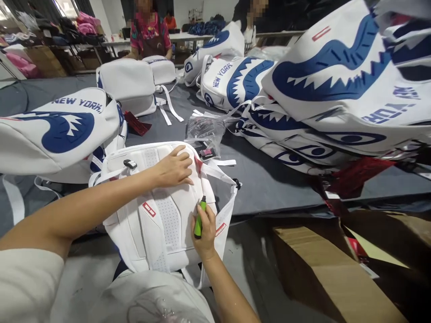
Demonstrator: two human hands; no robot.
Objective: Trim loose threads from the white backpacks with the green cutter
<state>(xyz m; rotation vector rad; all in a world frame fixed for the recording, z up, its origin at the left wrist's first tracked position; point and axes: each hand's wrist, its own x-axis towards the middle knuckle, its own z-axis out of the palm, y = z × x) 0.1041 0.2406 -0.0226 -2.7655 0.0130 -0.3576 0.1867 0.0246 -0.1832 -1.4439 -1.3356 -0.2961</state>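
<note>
A white backpack (161,215) lies back-panel up at the near edge of the grey table, straps trailing to the right. My left hand (173,168) rests flat on its upper part, fingers stretched out. My right hand (205,229) is closed around a small green tool (199,220), its tip held against the backpack's right edge near a red tab.
White backpacks with blue shark-mouth prints are piled at right (336,89) and lie at left (57,130). A clear plastic bag (205,130) sits behind my backpack. A cardboard box (330,273) stands below the table at right. Two people work at the far side.
</note>
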